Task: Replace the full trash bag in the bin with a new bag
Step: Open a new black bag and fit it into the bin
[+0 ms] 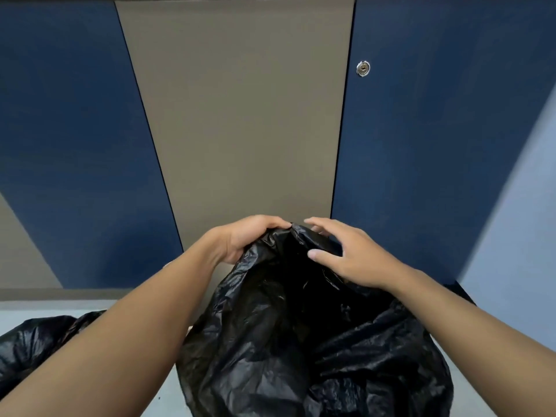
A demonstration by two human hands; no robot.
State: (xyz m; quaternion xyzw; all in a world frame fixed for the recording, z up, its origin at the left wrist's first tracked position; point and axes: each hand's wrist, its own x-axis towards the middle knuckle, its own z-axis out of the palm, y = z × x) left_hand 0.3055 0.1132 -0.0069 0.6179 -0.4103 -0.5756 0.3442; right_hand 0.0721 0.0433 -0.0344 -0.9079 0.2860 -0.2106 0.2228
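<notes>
A: Fig. — black trash bag [301, 341] is seen raised in front of the person; its top edge is gathered at the grip, w/ the body ballooning down and toward the viewer from there.

B: How is it held, L side?

A: The left hand [243, 239] is curled over the bag's rim at the peak; plastic is pinched under the bent fingers, thumb side hidden by the film.

B: And R?

A: The right hand [346, 254] is laid on the rim just beside that grip, fingers spread and nearly straight, thumb extended over the dark mouth. No pinch is shown; whether the far fingertips catch the film cannot be told.

B: The mouth itself?

A: Partly opened below and between the two hands; interior is too dark for contents to be made out.

B: Anything else nr the grip?

A: A second black bag [33, 347] is seen well below and left of it, under the left forearm, on a pale floor [45, 305]. Beyond the grip, blue and taupe cabinet panels [234, 115] are shown; a keyed lock [363, 68] is set far above, to the right.
</notes>
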